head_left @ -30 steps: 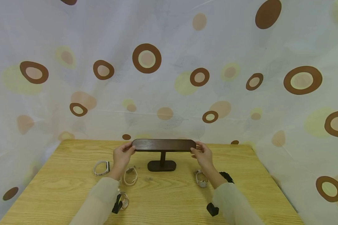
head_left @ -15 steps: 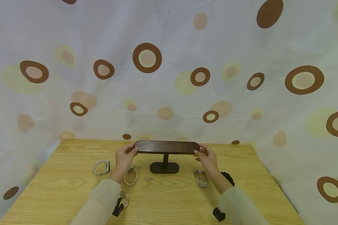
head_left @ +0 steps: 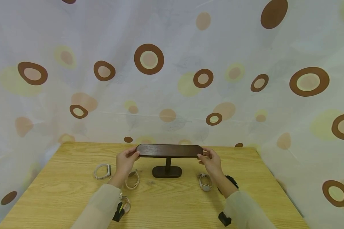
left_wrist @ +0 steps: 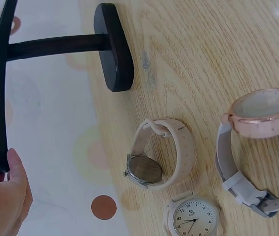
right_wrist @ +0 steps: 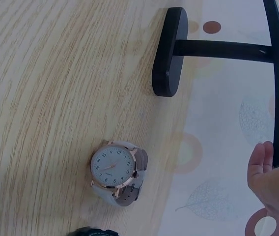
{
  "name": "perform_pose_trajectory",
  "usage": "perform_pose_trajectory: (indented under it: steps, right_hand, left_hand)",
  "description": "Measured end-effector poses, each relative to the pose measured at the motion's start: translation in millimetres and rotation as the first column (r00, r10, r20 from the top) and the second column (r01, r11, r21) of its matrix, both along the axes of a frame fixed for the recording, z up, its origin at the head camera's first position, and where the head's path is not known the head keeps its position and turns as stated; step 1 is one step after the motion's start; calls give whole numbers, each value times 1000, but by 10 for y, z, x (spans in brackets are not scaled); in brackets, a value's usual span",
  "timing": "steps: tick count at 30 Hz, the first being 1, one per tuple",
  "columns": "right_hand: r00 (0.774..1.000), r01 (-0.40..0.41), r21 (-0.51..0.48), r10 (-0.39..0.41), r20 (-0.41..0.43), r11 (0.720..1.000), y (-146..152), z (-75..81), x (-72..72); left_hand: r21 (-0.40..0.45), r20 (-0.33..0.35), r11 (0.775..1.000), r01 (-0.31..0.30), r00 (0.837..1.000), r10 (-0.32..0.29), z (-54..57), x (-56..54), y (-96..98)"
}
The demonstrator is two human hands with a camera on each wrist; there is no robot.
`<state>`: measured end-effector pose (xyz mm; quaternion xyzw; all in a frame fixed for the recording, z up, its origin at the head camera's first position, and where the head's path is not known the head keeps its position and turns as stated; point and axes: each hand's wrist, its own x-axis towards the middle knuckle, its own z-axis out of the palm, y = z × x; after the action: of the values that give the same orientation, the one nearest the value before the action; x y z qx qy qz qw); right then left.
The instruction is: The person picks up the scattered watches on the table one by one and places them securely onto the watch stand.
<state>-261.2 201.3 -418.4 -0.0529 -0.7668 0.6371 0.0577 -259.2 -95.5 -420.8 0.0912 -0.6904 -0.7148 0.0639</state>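
Observation:
A dark brown T-shaped display stand [head_left: 169, 150] stands upright near the back of the table. Its long rounded bar tops a short post on an oval base [head_left: 167, 172]. At the bar's left end my left hand [head_left: 124, 163] pinches it between thumb and fingers. The opposite end is pinched by my right hand [head_left: 213, 163]. Under my left forearm lie a beige-strapped watch [left_wrist: 146, 169], a watch with a numbered white dial [left_wrist: 194, 219] and a rose-gold watch [left_wrist: 262, 110]. Beside my right forearm is a white-strapped watch [right_wrist: 112, 166].
A pale fitness band [head_left: 102, 171] lies left of my left arm. A black watch [head_left: 231, 182] is partly hidden by my right forearm. Behind the wooden table [head_left: 166, 203] hangs a white sheet [head_left: 172, 95] with brown and yellow ovals.
Both hands have shifted the stand slightly to the right and nearer to me, mostly in the first half second. Their hold on its ends is the same. The watches lie where they were.

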Motion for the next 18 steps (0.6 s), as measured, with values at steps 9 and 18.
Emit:
perform_pose_trajectory:
  steps: [9, 18]
  right_hand:
    - [1000, 5, -4, -6, -4, 1000, -28, 0, -11]
    - [1000, 6, -9, -6, -10, 1000, -55, 4, 8]
  left_hand:
    - [-15, 4, 1000, -7, 1000, 7, 2, -19, -22]
    - [-29, 15, 1000, -4, 1000, 4, 4, -32, -41]
